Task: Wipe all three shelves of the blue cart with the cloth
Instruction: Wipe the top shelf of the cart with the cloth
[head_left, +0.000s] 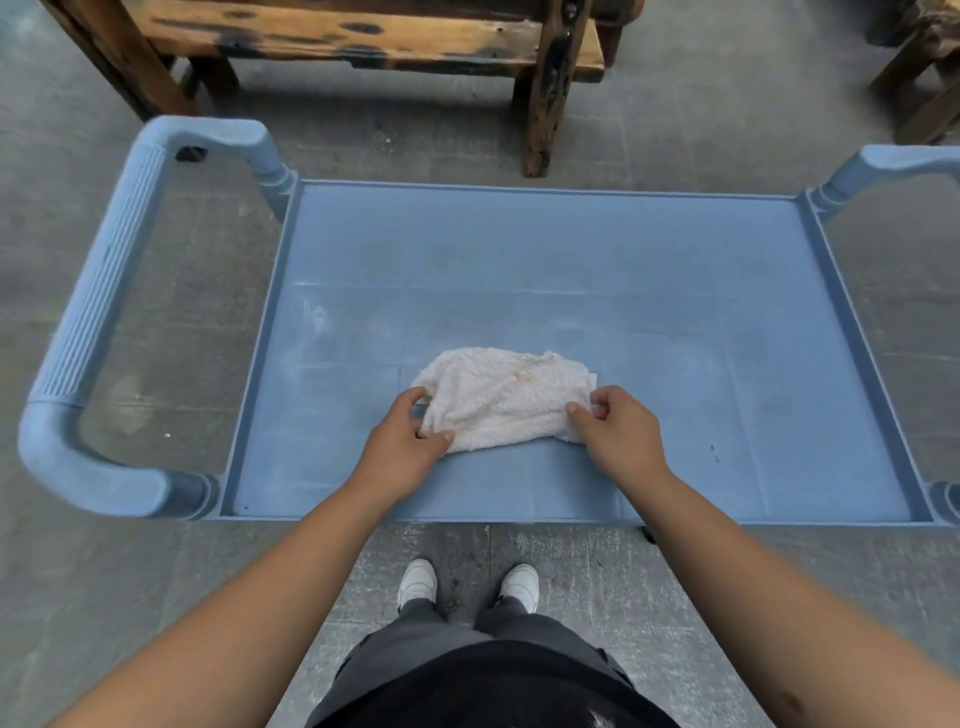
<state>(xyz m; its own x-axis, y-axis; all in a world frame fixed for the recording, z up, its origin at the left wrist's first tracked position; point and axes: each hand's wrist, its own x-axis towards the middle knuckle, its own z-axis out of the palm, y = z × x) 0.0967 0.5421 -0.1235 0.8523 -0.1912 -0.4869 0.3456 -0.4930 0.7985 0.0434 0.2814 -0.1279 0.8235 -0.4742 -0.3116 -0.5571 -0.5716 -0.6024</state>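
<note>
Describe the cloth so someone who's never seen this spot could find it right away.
Look at the blue cart standing in front of the wooden bench. On its top shelf, near the front edge, the left hand and right hand pinch the cloth. It is the only white, fluffy thing there, with a faint yellowish stain.

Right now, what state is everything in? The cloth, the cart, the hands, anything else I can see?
Cloth: white, bunched, faintly stained, lying on the top shelf.
Top shelf: blue, scuffed with pale smears, holding only the cloth.
Lower shelves: hidden under the top one.
Left hand: pinching the cloth's left edge.
Right hand: pinching the cloth's right edge.
Cart handle: untouched.
Wooden bench: standing beyond the cart, worn and dark-stained.
</note>
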